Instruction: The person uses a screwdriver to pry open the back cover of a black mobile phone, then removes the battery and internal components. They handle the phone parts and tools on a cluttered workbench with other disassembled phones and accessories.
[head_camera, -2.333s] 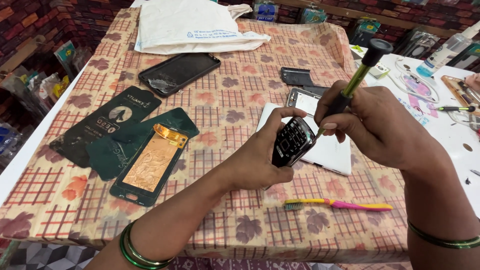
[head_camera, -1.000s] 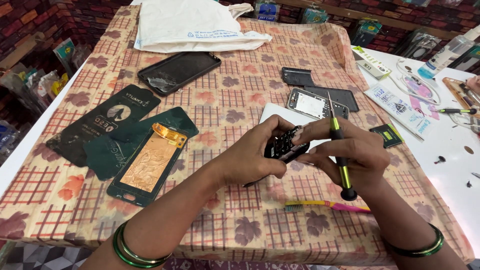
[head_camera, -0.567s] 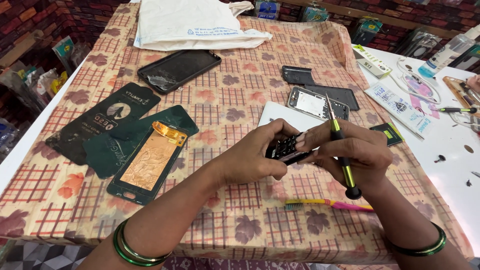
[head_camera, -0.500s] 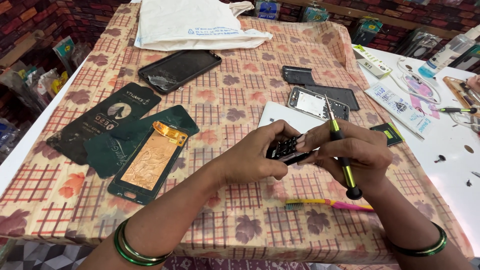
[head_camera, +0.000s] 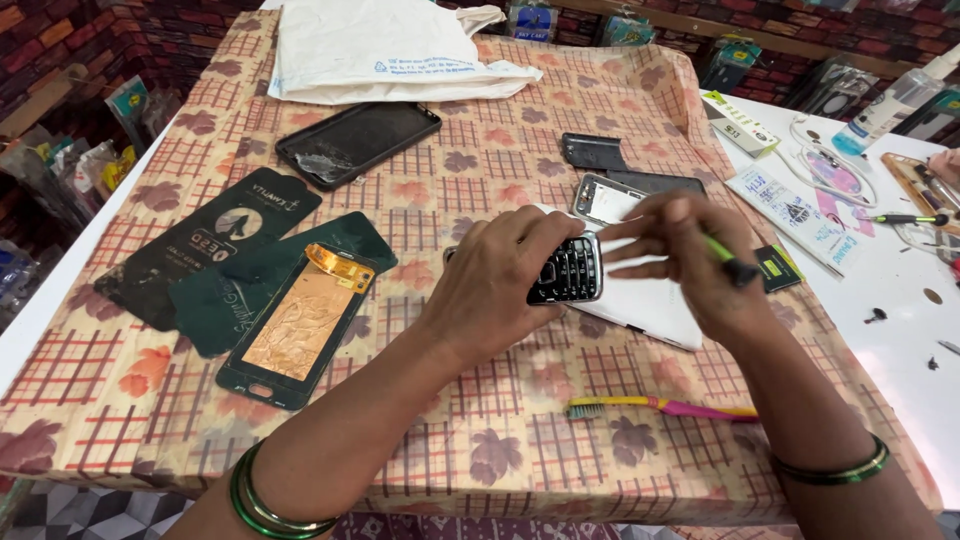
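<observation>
Near the middle of the frame, the left hand (head_camera: 500, 285) grips a small black keypad phone (head_camera: 566, 270) by its left end, keys facing up, its long axis running roughly left to right, the free end pointing right. The right hand (head_camera: 690, 265), blurred, is closed around a green-handled screwdriver (head_camera: 728, 262) just right of the phone. Below, a yellow-and-pink toothbrush (head_camera: 660, 408) lies across the checked cloth (head_camera: 470, 460).
</observation>
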